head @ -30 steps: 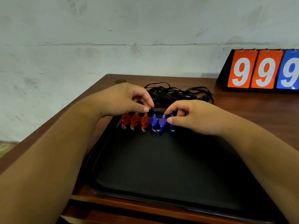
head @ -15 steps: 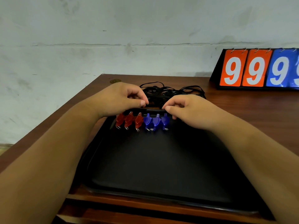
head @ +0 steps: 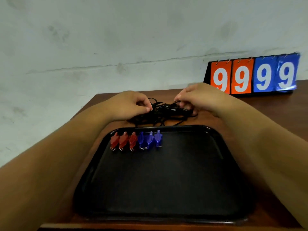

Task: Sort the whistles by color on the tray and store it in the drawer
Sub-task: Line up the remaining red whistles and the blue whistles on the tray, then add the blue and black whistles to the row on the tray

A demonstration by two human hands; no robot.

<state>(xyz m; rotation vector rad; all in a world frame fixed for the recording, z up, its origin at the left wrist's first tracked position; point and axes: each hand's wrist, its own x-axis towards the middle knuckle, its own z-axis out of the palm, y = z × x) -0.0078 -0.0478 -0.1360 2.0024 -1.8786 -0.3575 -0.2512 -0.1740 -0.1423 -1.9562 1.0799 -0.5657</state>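
Right, both hands are up at the far side of the worktop, past the tray. The left hand has its fingers curled, thumb and fingertips pinching the left edge of a tangle of black cords. The right hand is curled over too, its fingers dug into the right side of the same tangle and gripping it. The cords lie on the wood just beyond the tray's far rim.

On the tray, along that far edge and towards its left corner, six whistles sit in one tidy row: three red whistles on the left, three blue whistles right beside them, ring ends pointing towards the person. Neither hand touches them. At the back right, against the wall, stands a flip scoreboard showing 9s, two orange, two blue.
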